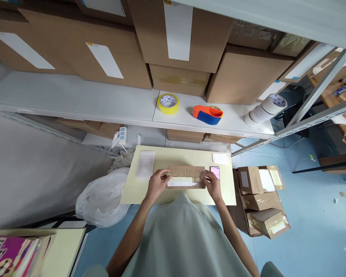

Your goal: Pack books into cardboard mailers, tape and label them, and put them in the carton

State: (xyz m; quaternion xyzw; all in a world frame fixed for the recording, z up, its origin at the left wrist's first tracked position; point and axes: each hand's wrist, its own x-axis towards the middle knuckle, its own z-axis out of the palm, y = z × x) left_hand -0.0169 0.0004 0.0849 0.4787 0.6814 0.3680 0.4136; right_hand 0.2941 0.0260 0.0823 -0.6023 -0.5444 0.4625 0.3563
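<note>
A small cardboard box [187, 171] lies on the pale yellow table [177, 197] in front of me, with a white label and clear tape on it. At its left end, my left hand [158, 184] is closed on the edge with bent fingers. My right hand [212, 186] grips the right end the same way, thumb and fingertips at the corner. Just beyond the right hand rests a phone [215, 171] with a pink screen. A white slip [220, 158] sits at the table's far right corner, and a pale translucent sheet [145, 164] at the far left.
On the shelf [118, 98] ahead stand a yellow tape roll [168, 103], an orange-and-blue tape dispenser [207, 114], white rolls [266, 109] and large cartons [184, 34]. Several taped boxes [262, 200] are piled at right. A white plastic bag [102, 200] hangs left; books [11, 256] lie lower left.
</note>
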